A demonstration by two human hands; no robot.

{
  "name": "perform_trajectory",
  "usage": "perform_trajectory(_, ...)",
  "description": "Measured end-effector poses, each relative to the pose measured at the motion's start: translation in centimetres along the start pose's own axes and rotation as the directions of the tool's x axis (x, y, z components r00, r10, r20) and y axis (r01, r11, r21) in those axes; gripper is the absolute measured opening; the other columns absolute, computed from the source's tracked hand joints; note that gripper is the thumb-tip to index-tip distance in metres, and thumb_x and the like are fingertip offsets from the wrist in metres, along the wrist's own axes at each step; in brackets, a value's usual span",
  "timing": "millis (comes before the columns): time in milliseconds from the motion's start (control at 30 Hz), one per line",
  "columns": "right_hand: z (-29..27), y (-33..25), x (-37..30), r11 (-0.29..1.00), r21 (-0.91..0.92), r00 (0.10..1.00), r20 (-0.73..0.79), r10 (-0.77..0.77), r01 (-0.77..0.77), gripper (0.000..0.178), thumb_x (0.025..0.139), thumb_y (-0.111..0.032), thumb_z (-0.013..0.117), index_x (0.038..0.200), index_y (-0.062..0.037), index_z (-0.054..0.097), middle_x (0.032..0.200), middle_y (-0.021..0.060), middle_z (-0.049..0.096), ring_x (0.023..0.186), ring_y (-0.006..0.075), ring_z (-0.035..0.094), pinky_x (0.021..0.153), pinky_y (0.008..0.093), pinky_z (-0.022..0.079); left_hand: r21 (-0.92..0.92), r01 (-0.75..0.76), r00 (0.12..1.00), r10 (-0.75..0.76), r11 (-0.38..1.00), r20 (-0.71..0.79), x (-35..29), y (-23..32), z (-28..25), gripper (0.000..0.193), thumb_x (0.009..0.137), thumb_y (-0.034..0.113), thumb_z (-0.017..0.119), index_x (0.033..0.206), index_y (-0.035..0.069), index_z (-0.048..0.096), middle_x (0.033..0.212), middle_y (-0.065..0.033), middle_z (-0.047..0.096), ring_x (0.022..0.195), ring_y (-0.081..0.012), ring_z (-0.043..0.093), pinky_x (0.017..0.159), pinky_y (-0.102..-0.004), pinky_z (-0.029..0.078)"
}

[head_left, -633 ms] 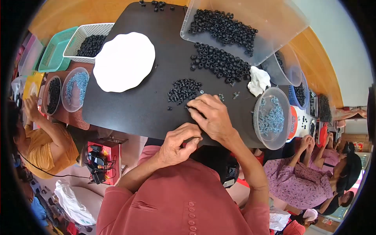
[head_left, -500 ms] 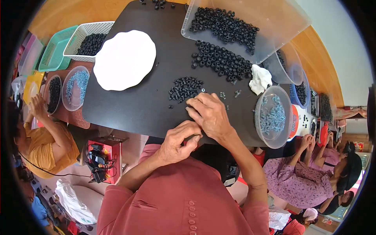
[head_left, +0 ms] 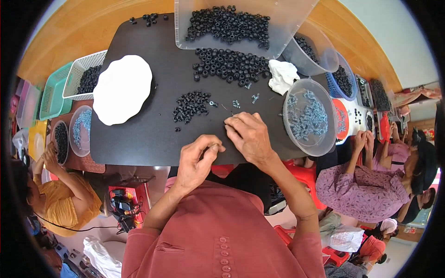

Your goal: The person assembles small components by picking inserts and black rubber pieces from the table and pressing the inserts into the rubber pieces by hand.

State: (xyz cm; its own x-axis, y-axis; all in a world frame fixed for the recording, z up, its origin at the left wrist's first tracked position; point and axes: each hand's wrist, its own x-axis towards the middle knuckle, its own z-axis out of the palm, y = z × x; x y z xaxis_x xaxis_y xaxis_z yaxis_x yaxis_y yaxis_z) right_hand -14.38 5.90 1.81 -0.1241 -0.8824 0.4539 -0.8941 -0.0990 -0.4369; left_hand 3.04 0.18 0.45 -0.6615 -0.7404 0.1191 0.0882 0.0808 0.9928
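Observation:
My left hand (head_left: 198, 160) is over the table's near edge, thumb and fingertips pinched together. What it pinches, if anything, is too small to make out. My right hand (head_left: 251, 140) lies low over the tabletop with curled fingers, and its fingertips are hidden under it. Just beyond the hands is a pile of small black plastic pieces (head_left: 191, 106). Beside that pile lies a small metal ring-like piece (head_left: 213, 104), and a few small metal springs (head_left: 255, 98) are scattered to its right. Farther off, larger round black caps (head_left: 229, 66) spread out from a tipped clear plastic bin (head_left: 185, 44).
A clear round tub (head_left: 328, 141) of small bluish springs stands at right, with a crumpled white cloth (head_left: 282, 78) behind it. At left is a white scalloped plate (head_left: 123, 90). Baskets (head_left: 85, 65) stand beyond it. Other people work at both sides.
My hands were touching at the near edge; now they are apart, the left drawn back with its pinch turned upward. The whole view has also shifted, placing the table items farther left.

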Motion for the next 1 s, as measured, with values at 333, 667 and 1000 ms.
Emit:
perform_trajectory(333, -1.8, 4.3, 4.0, 0.995, -0.033, 0.989, 0.113, 0.093, -0.089, 0.017, 0.079, -0.006, 0.064, 0.096, -0.0038, 0.066, 0.090, 0.0090, 0.065, 0.080, 0.0276, 0.062, 0.073, 0.0388, 0.044, -0.028, 0.140, 0.988, -0.138, 0.990, 0.071, 1.7, -0.5, 1.2, 0.013, 0.093, 0.000, 0.049, 0.096, -0.003, 0.061, 0.094, -0.0067, 0.065, 0.088, -0.0118, 0.061, 0.081, -0.0250, 0.048)
perform_trajectory(667, -1.5, 4.3, 4.3, 0.992, 0.069, 0.990, 0.100, 0.096, -0.103, 0.016, 0.078, -0.005, 0.064, 0.094, -0.0033, 0.067, 0.089, 0.0080, 0.066, 0.072, 0.0230, 0.062, 0.072, 0.0356, 0.045, -0.010, 0.068, 0.997, -0.067, 0.998, 0.031, 1.8, -0.6, 1.2, 0.009, 0.091, 0.002, 0.052, 0.094, 0.000, 0.060, 0.078, -0.0017, 0.066, 0.062, -0.0021, 0.046, 0.060, -0.0207, 0.043)
perform_trajectory(1000, 0.1, 3.9, 5.4, 0.989, -0.103, 0.982, 0.167, -0.091, 0.109, 0.016, 0.075, -0.007, 0.069, 0.091, -0.0073, 0.067, 0.088, 0.0028, 0.066, 0.081, 0.0218, 0.059, 0.075, 0.0357, 0.039, -0.019, 0.064, 0.997, -0.063, 0.998, 0.035, 1.9, -0.4, 1.2, 0.009, 0.090, 0.003, 0.052, 0.093, 0.000, 0.060, 0.080, -0.0020, 0.065, 0.060, -0.0031, 0.043, 0.053, -0.0217, 0.037)
